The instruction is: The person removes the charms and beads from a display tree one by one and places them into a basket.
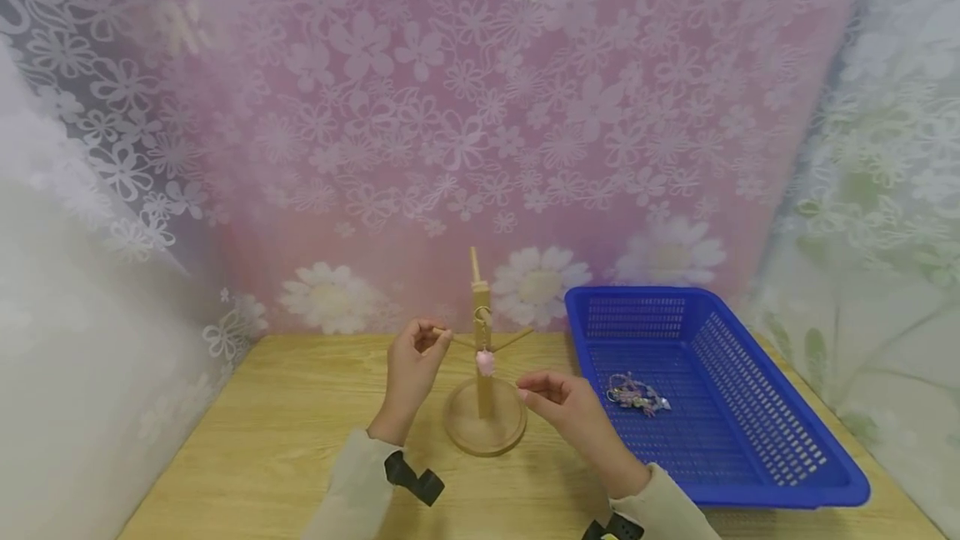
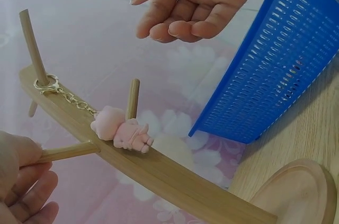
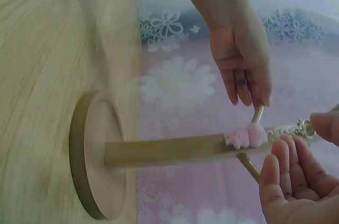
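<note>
A wooden stand [image 1: 482,397] with a round base and several pegs stands upright on the table. From one peg, by its gold ring and chain [image 2: 78,101], hangs a keychain with a small pink figure [image 2: 123,128] that lies against the post. My left hand [image 1: 416,361] pinches the end of the left peg [image 2: 66,152] between thumb and forefinger. To the right of the post, my right hand [image 1: 568,411] is held apart from it with loosely bent fingers and nothing in them. In the left wrist view, its palm shows above the pink figure.
A blue plastic basket [image 1: 750,365] with perforated walls sits on the table [image 1: 300,423] to the right, close beside my right hand. Several small keychains [image 1: 637,396] lie together inside it. A flowered pink cloth [image 1: 465,132] hangs behind the table.
</note>
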{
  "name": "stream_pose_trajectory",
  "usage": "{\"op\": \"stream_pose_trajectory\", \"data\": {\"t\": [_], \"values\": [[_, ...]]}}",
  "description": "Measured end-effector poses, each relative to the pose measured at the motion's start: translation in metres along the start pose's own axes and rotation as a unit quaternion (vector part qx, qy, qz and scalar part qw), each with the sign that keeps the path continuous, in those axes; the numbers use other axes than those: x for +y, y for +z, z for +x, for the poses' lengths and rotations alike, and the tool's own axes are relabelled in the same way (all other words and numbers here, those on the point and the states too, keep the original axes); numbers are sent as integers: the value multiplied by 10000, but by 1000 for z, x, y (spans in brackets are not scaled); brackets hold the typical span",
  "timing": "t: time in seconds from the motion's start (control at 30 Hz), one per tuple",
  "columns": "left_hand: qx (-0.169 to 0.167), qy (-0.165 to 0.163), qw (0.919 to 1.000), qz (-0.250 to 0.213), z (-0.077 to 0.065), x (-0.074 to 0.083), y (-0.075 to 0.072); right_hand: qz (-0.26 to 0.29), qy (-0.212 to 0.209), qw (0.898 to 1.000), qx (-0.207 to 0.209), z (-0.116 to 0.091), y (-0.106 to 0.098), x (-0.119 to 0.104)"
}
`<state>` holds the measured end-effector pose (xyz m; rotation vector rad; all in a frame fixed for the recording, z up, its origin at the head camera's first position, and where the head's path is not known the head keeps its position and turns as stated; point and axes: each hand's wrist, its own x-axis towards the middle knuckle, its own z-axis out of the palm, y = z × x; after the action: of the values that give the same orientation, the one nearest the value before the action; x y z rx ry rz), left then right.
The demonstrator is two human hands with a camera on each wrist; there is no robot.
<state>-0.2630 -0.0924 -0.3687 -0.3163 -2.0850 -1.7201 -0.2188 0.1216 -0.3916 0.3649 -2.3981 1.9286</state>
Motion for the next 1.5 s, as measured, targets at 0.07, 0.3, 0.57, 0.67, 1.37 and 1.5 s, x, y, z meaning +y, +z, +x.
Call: {"op": "stream_pose_trajectory", "data": {"t": [0.07, 0.3, 0.57, 0.67, 1.37, 1.5], "values": [[20, -27, 10000, -45, 1, -1, 0, 130, 35, 9998, 136, -1, 8, 1], [63, 4, 9999, -150, 0, -3, 1, 512, 5, 9971, 568, -1, 32, 8], [130, 14, 9998, -166, 0, -5, 2, 736, 30, 9922, 1004, 4, 40, 21], [147, 30, 9997, -178, 0, -6, 2, 817, 58, 9908, 1081, 5, 40, 24], [144, 25, 9998, -146, 1, -5, 2, 1243, -133, 9820, 1414, 14, 48, 36], [163, -13, 9996, -218, 0, -5, 2, 1430, -65, 9801, 1375, 16, 50, 37]]}}
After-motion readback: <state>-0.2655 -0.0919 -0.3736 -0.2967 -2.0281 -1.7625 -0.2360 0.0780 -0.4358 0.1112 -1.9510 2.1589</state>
